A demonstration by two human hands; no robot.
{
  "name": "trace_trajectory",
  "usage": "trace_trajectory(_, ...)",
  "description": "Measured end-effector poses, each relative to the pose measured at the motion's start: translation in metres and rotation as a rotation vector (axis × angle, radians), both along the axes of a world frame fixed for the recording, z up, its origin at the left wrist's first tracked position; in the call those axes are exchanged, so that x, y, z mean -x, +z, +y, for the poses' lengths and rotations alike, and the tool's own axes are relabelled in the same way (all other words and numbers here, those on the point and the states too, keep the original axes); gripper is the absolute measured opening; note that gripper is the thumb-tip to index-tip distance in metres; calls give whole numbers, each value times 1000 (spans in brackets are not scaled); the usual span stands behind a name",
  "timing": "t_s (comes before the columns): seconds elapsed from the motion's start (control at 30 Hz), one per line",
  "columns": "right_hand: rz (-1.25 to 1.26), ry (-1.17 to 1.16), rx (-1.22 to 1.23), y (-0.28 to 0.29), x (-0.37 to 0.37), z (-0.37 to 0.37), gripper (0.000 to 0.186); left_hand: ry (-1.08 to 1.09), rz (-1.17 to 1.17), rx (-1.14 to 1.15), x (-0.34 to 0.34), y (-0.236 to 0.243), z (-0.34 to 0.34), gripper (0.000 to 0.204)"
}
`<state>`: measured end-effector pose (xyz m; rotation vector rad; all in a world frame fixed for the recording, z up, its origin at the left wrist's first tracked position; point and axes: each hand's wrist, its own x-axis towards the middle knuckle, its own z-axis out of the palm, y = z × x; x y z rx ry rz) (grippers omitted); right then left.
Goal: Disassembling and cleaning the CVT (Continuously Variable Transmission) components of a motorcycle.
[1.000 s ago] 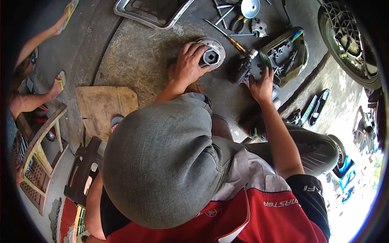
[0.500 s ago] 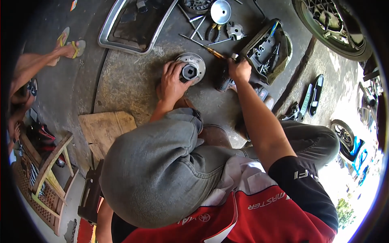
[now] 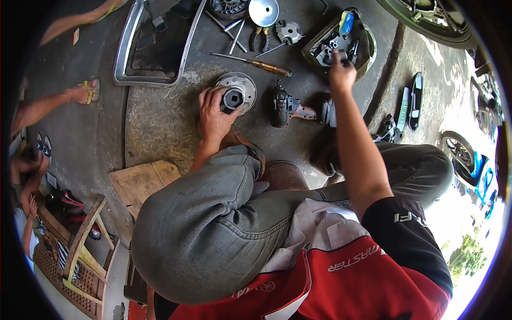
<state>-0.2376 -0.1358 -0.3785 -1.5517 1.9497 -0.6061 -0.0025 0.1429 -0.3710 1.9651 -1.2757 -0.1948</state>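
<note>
My left hand (image 3: 214,109) is closed around a large dark hexagonal socket (image 3: 233,99), which sits on a round metal clutch-like part (image 3: 238,81) on the floor. My right hand (image 3: 342,76) reaches over the near side of an open tool case (image 3: 369,58), fingers pinching a small metal socket (image 3: 342,54). Loose sockets and a blue-and-yellow item (image 3: 346,22) lie inside that case. Between my hands, a cordless impact wrench (image 3: 282,106) rests on the floor, its drive end bare and pointing away from me.
Beyond the wrench lie a screwdriver (image 3: 261,65), pliers (image 3: 260,40), a T-handle wrench (image 3: 234,37) and a silver bowl-shaped part (image 3: 263,12). A metal-rimmed tray (image 3: 120,58) is at far left, a wheel (image 3: 434,24) at far right. Another person's foot (image 3: 81,93) is on the left.
My right hand has left the impact wrench and moved right, over the tool case, with the socket. The wrench now lies free on the floor. My left hand keeps its hold.
</note>
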Motion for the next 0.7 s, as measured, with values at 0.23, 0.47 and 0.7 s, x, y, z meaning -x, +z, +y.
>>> trace_trajectory(0.23, 189, 927, -327, 14, 32, 87, 58, 28, -9, -13, -4, 2, 14, 61)
trace_trajectory(0.47, 670, 1203, -258, -18, 36, 131, 75, 20, 105, -30, 2, 11, 15, 72)
trace_trajectory(0.7, 144, 1269, -408, 58, 19, 111, 52, 329, 159, -4, -9, 23, 94, 65)
